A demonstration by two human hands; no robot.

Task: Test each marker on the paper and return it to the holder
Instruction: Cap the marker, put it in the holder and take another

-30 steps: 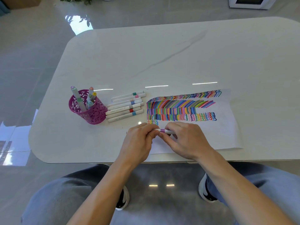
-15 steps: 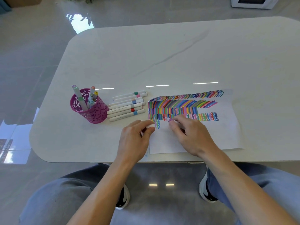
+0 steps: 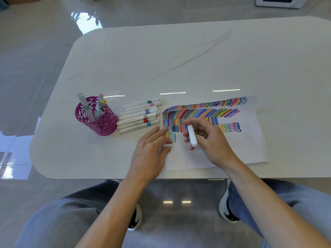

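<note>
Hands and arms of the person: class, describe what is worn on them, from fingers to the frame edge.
The left hand and right hand are bare: no gloves, rings or watch show. The left forearm and right forearm are uncovered to the frame edge, with no sleeves or bands.

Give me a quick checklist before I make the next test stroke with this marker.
1. Grip: right hand holds marker: ok.
2. Uncapped: cap off, in left hand: ok.
3. Contact: tip on paper: cannot tell, hidden.
4. Space: blank paper below the strokes: ok.
5. Return spot: holder upright, with room: ok.
</note>
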